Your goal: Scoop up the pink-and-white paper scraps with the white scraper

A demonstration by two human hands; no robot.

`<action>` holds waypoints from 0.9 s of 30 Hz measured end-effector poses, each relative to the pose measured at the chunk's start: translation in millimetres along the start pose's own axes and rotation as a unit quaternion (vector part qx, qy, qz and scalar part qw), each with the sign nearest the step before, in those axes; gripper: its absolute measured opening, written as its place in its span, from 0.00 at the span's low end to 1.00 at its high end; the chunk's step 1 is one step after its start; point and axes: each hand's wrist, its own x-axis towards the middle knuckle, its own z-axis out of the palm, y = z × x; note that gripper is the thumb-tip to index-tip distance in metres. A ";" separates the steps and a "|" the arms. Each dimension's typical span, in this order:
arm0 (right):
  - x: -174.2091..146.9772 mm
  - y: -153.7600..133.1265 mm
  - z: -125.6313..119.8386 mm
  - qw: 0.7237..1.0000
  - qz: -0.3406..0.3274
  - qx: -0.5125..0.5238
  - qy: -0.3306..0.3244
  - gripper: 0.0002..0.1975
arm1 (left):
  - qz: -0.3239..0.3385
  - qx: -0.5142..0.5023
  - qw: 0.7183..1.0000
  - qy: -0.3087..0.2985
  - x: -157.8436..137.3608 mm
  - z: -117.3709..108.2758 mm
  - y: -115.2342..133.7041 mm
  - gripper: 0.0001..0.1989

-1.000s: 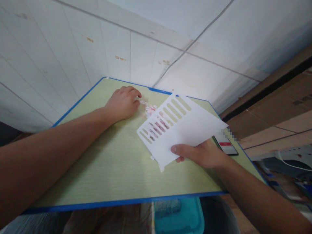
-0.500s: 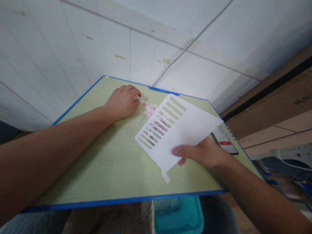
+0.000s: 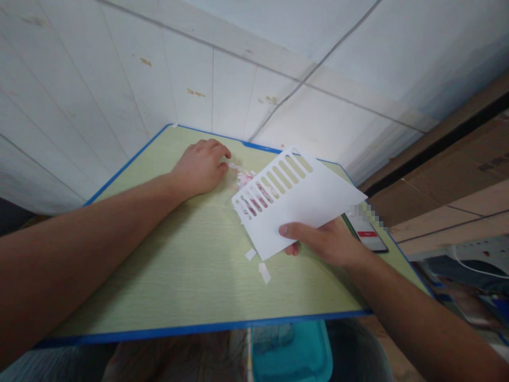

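Fingers of the right hand are closed on a white slotted card, thumb pressed flat on top and the other fingertips tucked under its near edge. Nearest of all, below the blue-trimmed front edge of the pale green table, sits a teal bin with something greyish inside, too blurred to name. On the tabletop, just short of the card's near corner, lie two small white scraps: a near scrap and, a little farther and to the left, a second scrap. The card slants over the middle of the table, its row of slots along the left and far side; I can't tell whether any of it touches the surface. To the right of it, a phone lies by the table's right edge. Pink and white bits cluster just past the card's left edge, and some show through the slots. Beside them on the left rests the left hand, back upward, fingers loosely curled with a gap between thumb and forefinger. Beyond the table's far edge rises a white panelled wall, a grey cable slanting down it, with brown cardboard at the right.
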 end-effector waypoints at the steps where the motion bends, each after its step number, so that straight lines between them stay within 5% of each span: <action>1: 0.1 0.4 0.2 1.000 -0.001 0.000 -0.004 0.13 | -0.002 0.000 1.000 -0.001 -0.1 -0.4 0.3 0.22; 22: 1.8 1.7 -5.7 0.999 -0.014 -0.030 0.038 0.17 | -0.007 0.001 1.000 -0.004 -1.0 -2.6 5.1 0.23; 27: -2.1 -1.1 -6.5 1.000 -0.016 -0.011 -0.005 0.16 | -0.011 0.006 1.000 -0.013 -0.4 -3.4 6.2 0.26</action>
